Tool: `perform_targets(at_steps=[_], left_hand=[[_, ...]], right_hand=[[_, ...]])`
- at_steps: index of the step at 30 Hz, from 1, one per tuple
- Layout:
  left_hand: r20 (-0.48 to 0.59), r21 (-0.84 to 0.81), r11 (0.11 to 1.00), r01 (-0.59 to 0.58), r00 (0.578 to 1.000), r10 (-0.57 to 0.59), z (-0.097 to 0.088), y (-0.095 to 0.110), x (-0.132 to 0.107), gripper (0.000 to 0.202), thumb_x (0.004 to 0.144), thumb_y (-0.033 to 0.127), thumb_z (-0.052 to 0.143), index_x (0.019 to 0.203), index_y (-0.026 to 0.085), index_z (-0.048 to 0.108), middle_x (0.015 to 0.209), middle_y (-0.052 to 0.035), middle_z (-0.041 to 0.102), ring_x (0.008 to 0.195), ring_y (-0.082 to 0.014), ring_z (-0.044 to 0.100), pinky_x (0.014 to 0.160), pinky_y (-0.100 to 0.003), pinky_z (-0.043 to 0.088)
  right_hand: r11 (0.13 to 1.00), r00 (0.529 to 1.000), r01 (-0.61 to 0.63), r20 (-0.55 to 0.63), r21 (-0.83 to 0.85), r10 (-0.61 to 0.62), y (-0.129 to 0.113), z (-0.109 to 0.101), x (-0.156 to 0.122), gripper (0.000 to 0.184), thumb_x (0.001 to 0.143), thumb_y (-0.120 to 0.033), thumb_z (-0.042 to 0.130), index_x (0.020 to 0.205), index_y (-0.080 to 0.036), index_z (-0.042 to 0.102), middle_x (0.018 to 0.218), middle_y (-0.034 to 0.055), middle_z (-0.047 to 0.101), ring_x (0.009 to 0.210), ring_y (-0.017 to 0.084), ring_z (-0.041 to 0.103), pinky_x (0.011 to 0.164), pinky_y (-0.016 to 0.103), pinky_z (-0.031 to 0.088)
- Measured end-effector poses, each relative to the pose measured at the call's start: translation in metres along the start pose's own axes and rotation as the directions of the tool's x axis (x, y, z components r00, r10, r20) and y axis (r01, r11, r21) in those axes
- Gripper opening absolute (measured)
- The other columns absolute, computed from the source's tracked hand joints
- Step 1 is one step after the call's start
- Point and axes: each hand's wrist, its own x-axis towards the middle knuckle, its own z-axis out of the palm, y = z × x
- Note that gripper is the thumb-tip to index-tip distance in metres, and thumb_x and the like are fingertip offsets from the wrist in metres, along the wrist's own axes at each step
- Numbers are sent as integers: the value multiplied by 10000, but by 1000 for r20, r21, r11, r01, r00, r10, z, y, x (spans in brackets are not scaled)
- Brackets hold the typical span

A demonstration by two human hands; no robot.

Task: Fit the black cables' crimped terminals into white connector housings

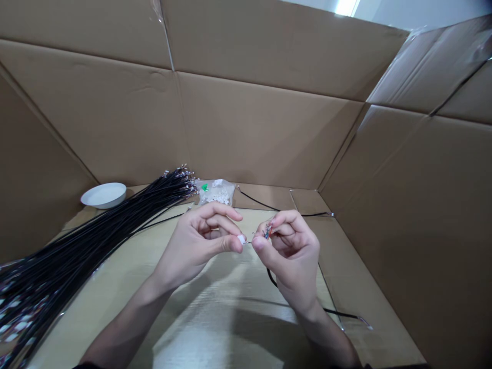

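Observation:
My left hand [202, 241] pinches a small white connector housing [241, 239] between thumb and forefinger. My right hand [290, 248] pinches the coloured wire ends [267, 232] of a black cable [272, 278], which loops down under that hand and runs off to the right. A thin metal terminal spans the small gap between the connector and the wire ends. Both hands hover over the table top [215, 318], close together.
A big bundle of black cables [88, 246] fans out at the left. A clear bag of white connectors [215, 192] lies behind the hands. A white bowl [103, 195] sits far left. Another black cable [280, 207] lies at the back. Cardboard walls [261, 128] surround the table.

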Motion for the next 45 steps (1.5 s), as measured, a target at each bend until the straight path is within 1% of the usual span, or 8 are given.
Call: perform_targets(at_steps=[4,12,18,24,32,37,43,45], left_hand=[[-9,-6,1000,-8,1000,8,0,0,-2,387,643,222,1012,866,171,700,647,15,750,539,-45,659,528,-47,482],[-4,19,1000,-18,1000,18,1,0,-3,349,676,226,988,863,177,697,648,13,754,542,-53,675,538,-48,493],[-64,123,992,-40,997,48,2,3,-5,325,668,258,987,850,195,726,635,19,752,559,-43,680,553,-23,494],[-99,197,977,-79,990,100,2,3,-5,255,687,216,935,855,204,744,656,9,763,578,-57,696,567,-33,513],[-80,184,979,-83,992,99,2,1,-5,234,689,196,920,836,205,738,653,4,763,563,-66,699,563,-41,528],[-75,174,980,-94,991,108,2,2,-4,257,685,240,950,842,210,750,642,4,757,560,-65,694,552,-37,519],[-56,132,987,-87,994,96,2,2,-4,264,689,271,974,833,224,757,648,13,761,556,-75,708,548,-45,538],[-58,134,985,-110,991,118,2,2,-4,278,674,296,993,823,231,766,654,18,763,570,-74,717,556,-41,545]], right_hand=[[1000,1000,3,2,14,-3,1,1,0,265,817,-81,817,921,-215,614,797,-30,715,708,76,678,649,158,529],[1000,1000,-12,-5,10,12,1,0,-1,302,819,-79,813,969,-219,591,799,-41,698,704,63,664,659,144,530],[999,1000,16,-7,-42,-17,3,0,0,316,807,-68,814,978,-221,597,812,-51,698,745,56,671,722,138,552],[994,996,80,-28,-78,-83,4,1,0,300,818,-55,792,978,-225,603,834,-50,695,773,56,668,764,145,559],[998,1000,24,6,-63,-23,2,-3,1,295,822,-74,797,979,-225,598,821,-50,688,748,56,662,712,133,545],[999,1000,2,28,-33,-1,1,-3,2,294,811,-88,819,964,-223,606,807,-49,693,730,52,664,680,119,532],[999,999,-26,22,27,26,2,-2,2,285,829,-107,821,956,-215,591,814,-47,692,731,44,656,696,119,535],[998,998,-45,38,45,43,2,-3,2,279,844,-109,815,950,-213,579,821,-49,693,740,40,655,705,117,534]])
